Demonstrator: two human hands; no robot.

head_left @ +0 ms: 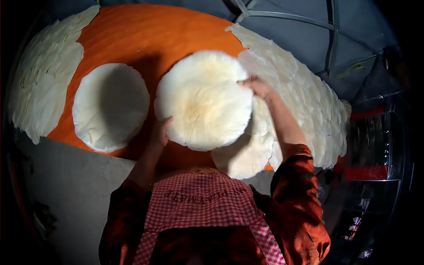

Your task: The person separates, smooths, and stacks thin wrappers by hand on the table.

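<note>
A large round flatbread (pixel 201 104), pale with light brown patches, is held up above the orange cloth (pixel 163 26) and casts a shadow to its left. My left hand (pixel 162 132) grips its lower left edge, thumb on top and the fingers hidden beneath. At the upper right edge, my right hand (pixel 258 87) pinches the same flatbread. Another round flatbread (pixel 88 106) lies flat on the cloth to the left, partly in shadow. Below and right of the held one, a third flatbread (pixel 251 157) rests near the cloth's front edge.
Many overlapping flatbreads (pixel 304 106) cover the right side of the cloth. A similar overlapping layer (pixel 46 79) lies at the far left. Grey floor (pixel 84 176) shows in front. Metal bars (pixel 287 17) stand behind, and a dark rack with red parts (pixel 366 172) is at right.
</note>
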